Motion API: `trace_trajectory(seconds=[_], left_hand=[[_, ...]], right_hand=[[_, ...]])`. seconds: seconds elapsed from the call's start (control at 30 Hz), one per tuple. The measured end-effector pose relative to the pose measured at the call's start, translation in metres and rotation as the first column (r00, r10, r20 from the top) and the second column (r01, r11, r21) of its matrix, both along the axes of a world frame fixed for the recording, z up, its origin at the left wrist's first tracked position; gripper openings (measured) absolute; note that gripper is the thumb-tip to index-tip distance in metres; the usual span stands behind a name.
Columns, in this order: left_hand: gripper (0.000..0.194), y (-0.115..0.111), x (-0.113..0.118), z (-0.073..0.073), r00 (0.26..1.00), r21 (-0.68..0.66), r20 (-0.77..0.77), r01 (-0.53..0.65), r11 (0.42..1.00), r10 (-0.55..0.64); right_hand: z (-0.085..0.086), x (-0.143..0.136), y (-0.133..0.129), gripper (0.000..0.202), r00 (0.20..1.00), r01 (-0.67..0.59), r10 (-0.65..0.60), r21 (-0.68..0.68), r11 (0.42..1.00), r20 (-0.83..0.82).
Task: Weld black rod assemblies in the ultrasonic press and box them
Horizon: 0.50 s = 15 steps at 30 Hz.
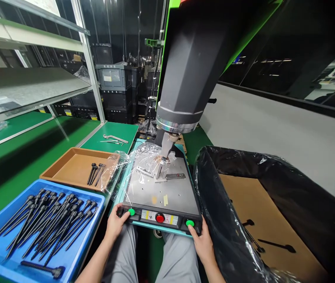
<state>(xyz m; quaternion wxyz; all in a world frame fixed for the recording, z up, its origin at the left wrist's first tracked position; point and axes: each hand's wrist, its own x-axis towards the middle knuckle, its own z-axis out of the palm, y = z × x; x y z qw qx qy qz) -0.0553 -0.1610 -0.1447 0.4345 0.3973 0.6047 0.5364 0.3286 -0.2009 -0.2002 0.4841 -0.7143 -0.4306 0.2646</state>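
At lower centre of the frame, our half-open left hand point(115, 225) and right hand point(204, 243) grasp nothing, thumbs touching the left green button point(131, 211) and right green button point(190, 223); these look stiff, smooth, best met thumb-flat on top.

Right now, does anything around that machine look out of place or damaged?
Clear plastic film lies crumpled over the back of the metal plate, which looks untidy. In the blue tray, one black part lies crosswise, apart from the pile. I see no obvious damage.
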Motion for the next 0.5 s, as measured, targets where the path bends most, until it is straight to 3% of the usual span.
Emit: trace_trajectory(seconds=[0.13,0.37,0.5], left_hand=[[0.061,-0.001,-0.003,-0.003,0.998,0.020,-0.040,0.045,0.999,-0.044],[0.065,-0.001,-0.003,-0.014,0.998,0.017,0.050,0.025,1.000,-0.025],[0.063,-0.001,-0.003,-0.008,0.996,0.031,0.062,0.056,0.998,-0.057]], right_hand=[[0.002,0.000,-0.001,0.093,0.999,-0.033,0.034,0.009,0.999,-0.038],[0.005,-0.002,-0.001,0.085,0.999,0.001,0.002,0.060,0.998,-0.050],[0.005,-0.003,-0.002,0.083,0.998,0.005,-0.001,0.072,0.997,-0.060]])
